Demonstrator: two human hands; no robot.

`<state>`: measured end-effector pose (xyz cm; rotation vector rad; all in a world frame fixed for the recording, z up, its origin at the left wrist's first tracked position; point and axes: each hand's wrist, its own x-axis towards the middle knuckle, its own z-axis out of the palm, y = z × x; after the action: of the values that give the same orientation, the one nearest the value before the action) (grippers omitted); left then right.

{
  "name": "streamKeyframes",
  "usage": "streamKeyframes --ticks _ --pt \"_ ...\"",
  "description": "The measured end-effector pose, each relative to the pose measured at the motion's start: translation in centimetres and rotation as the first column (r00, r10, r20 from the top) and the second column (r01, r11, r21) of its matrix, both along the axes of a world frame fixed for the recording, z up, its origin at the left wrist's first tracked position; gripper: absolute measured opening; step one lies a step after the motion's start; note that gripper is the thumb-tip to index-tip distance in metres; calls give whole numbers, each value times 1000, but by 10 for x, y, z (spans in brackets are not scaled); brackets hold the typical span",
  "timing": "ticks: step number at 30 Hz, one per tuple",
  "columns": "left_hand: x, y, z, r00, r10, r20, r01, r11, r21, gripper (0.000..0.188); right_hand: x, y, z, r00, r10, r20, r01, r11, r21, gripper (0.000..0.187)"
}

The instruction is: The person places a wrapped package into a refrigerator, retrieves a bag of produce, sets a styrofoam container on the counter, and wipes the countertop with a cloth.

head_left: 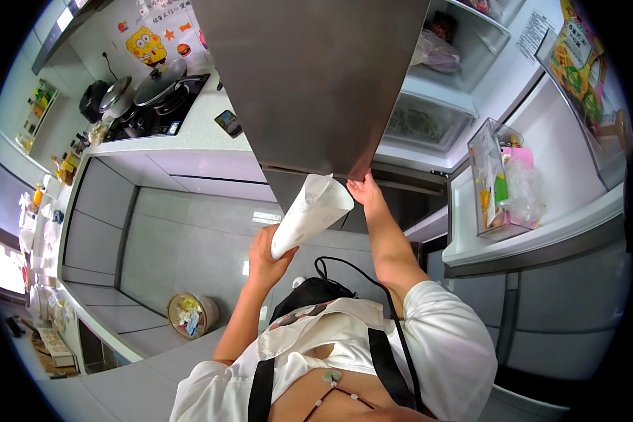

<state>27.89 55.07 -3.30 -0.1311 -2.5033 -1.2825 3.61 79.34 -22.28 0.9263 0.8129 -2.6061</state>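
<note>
My left hand (266,257) is closed around the lower end of a white roll (312,214) that looks like paper towel. The roll tilts up and to the right, its wide end toward the fridge and a loose edge standing up at the top. My right hand (364,190) reaches to the lower right corner of the grey fridge door (309,84). Its fingers are stretched out and touch the door's bottom edge, palm partly turned up. Right of that door, the fridge interior (429,105) is exposed, with bagged food on a shelf and a clear drawer.
The right fridge door (534,246) stands wide open, its clear bin (490,193) holding packages and a plastic bag. At the left, pots (160,82) sit on a black stove (144,116); a phone (228,123) lies on the counter. A filled waste bin (205,309) stands on the floor.
</note>
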Motion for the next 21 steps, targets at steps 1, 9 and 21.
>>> streamKeyframes --ticks 1,9,21 --pt "0 2 1 1000 -8 -19 8 1000 9 45 5 0 -6 1000 9 -7 -10 999 -32 59" --pt "3 18 16 980 -141 -139 143 990 5 47 101 -23 27 814 272 -513 -365 927 -88 30" --pt "16 66 33 904 -381 -192 411 899 153 48 169 4 21 824 371 -429 -376 924 77 29"
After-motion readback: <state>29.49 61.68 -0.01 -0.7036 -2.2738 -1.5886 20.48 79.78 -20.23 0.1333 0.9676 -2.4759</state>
